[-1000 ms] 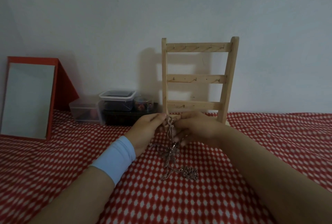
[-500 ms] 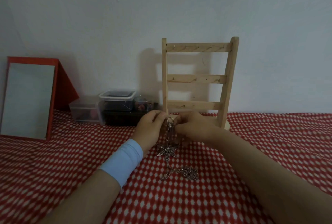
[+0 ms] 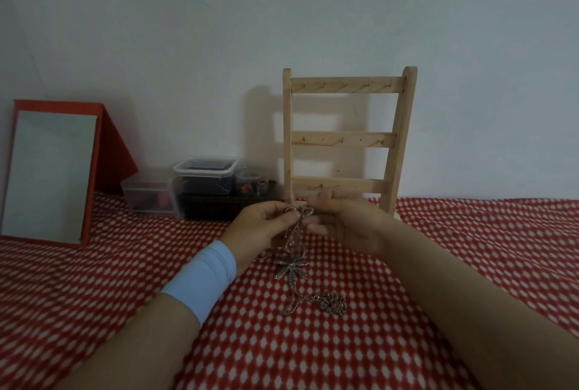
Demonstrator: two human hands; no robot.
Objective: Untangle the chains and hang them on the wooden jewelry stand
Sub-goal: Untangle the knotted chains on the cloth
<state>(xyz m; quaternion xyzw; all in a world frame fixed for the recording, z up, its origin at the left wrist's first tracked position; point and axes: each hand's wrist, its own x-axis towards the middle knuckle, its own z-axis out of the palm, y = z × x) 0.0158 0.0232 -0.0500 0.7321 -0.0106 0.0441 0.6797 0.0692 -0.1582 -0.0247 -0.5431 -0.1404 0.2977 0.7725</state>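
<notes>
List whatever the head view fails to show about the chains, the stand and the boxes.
- Head view, the chains: links too small and dim to count strands or trace the knot between the pinching left hand and right hand.
- Head view, the wooden jewelry stand: most of its foot is hidden behind both hands.
- Head view, the plastic containers: contents too dark and small to name.

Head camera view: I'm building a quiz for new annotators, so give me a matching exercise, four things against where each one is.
1 leaf pendant
2 wooden jewelry stand
3 red-framed mirror
4 blue wristband

A worn beside the left hand
B far left of the view
C dangling from the chains
D upright, centre back

Pairs: 1-C, 2-D, 3-B, 4-A
</notes>
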